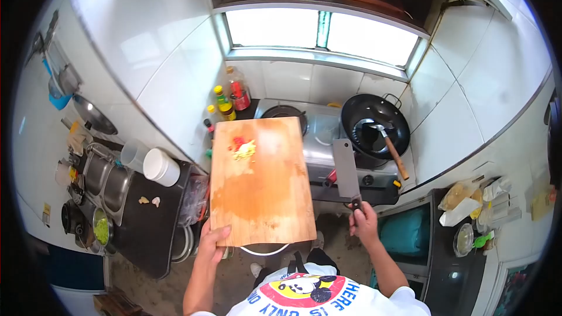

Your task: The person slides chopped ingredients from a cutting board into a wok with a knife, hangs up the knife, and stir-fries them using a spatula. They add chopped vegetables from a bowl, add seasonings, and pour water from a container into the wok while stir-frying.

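Note:
My left hand [212, 242] grips the lower left corner of a wooden cutting board [266, 193], thumb on top, fingers hidden beneath. Near the board's far left part lies a small heap of chopped red and yellow bits [243, 149]. In my right hand [365, 222] is a cleaver [347, 169], its fingers wrapped round the dark handle and the broad blade pointing away from me. The blade is to the right of the board, apart from it. Beyond the blade, a black wok [375, 120] sits on the stove with a wooden-handled spatula [393, 151] resting in it.
A gas stove [322, 131] runs under the window. Bottles [224, 104] stand at its left. On the left counter [140, 213] are a white bucket [161, 167], a double sink [116, 187] and a bowl of chopped greens [102, 230]. A dark counter [453, 275] with bags and bowls is at right.

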Demonstrator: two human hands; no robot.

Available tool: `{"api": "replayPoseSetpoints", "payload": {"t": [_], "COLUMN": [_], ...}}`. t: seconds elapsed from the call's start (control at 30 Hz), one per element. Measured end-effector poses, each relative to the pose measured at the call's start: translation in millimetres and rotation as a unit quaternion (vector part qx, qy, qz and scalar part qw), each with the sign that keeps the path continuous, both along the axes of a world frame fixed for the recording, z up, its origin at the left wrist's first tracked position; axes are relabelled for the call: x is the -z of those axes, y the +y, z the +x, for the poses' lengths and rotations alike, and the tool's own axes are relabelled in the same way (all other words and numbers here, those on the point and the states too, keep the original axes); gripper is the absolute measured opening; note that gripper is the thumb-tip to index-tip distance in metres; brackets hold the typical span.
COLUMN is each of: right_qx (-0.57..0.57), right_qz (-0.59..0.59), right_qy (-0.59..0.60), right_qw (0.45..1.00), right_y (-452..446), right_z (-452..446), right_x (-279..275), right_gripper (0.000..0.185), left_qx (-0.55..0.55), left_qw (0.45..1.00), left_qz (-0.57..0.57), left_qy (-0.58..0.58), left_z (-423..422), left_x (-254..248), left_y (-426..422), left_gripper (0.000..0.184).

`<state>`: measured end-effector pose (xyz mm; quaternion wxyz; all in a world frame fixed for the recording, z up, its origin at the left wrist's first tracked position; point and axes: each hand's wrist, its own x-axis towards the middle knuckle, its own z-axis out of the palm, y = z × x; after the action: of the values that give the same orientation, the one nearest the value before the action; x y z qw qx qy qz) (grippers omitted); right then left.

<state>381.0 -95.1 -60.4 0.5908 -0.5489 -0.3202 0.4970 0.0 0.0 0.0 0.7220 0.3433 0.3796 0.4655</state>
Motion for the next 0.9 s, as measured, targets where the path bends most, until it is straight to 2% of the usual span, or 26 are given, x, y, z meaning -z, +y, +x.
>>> {"api": "replayPoseSetpoints", "payload": {"t": [0.07,0.1,0.17,0.3,0.47,0.57,0.9], "right_qx": [0.011,0.022,-0.01,-0.118,-0.185,-0.184,-0.05], "right_qz": [0.007,-0.008,0.019,0.011,-0.037,-0.063,-0.1], "right_qy": [-0.092,-0.15,-0.168,-0.275,-0.254,-0.229,-0.245], "right_qw": [0.996,0.988,0.986,0.954,0.949,0.954,0.963], "right_y": [4.3,22.7,45.1,95.2,142.6,153.5,165.9], "right_z": [-3.3,107.0,141.7,192.4,212.3,218.4,240.6], "right_x": [-18.0,-36.2,-51.6,-97.7,-83.1,-70.4,-18.2], "right_gripper": [0.015,0.013,0.011,0.015,0.024,0.024,0.025], "left_qx": [0.047,0.076,0.128,0.225,0.304,0.336,0.383], "left_qw": [0.998,0.996,0.99,0.972,0.947,0.934,0.91], "left_qz": [-0.039,-0.045,-0.057,-0.051,-0.057,-0.046,-0.035], "left_qy": [0.029,0.009,0.029,0.038,0.089,0.112,0.156], "left_z": [-8.0,104.6,136.4,207.8,255.7,263.8,259.6], "left_x": [-14.4,-13.6,-11.1,-9.8,-23.6,-25.5,-38.8], "left_y": [18.6,42.2,71.2,122.3,174.7,198.0,230.6], "left_gripper": [0.067,0.064,0.063,0.058,0.051,0.049,0.052]}}
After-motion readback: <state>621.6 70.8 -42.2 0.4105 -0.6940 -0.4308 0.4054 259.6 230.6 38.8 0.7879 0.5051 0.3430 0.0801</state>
